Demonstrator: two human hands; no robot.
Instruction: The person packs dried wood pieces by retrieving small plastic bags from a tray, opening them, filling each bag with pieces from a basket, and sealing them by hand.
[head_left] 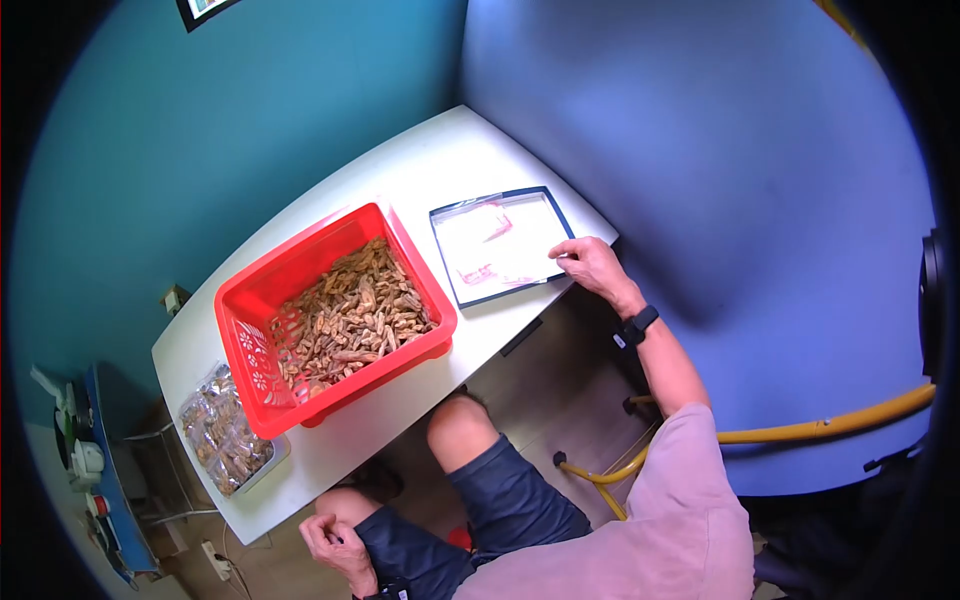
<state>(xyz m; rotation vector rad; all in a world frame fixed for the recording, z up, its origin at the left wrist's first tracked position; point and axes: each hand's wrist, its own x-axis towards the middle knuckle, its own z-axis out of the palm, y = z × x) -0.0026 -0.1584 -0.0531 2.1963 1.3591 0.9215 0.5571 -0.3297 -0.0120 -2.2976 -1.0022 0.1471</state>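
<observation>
My right hand (pixel 592 268) is at the right edge of a shallow, dark-rimmed tray (pixel 466 300). Its thumb and fingers are pinched together, and what they hold, if anything, is too small to make out. Inside the tray lies a pale sheet or clear plastic bag (pixel 510 245) with pink-red markings. Down by my knee, away from the table, my left hand (pixel 338 545) has its fingers curled in; whatever may be in them is hidden. Left of the tray, a red plastic basket (pixel 262 408) holds a heap of brown, elongated, dried-looking pieces (pixel 358 310).
A white table (pixel 350 462) stands in the corner between two walls. Clear packs of brown pieces (pixel 225 430) lie in a container at its left end. Yellow metal tubing (pixel 830 425) runs at the right. A blue shelf (pixel 115 480) stands at far left.
</observation>
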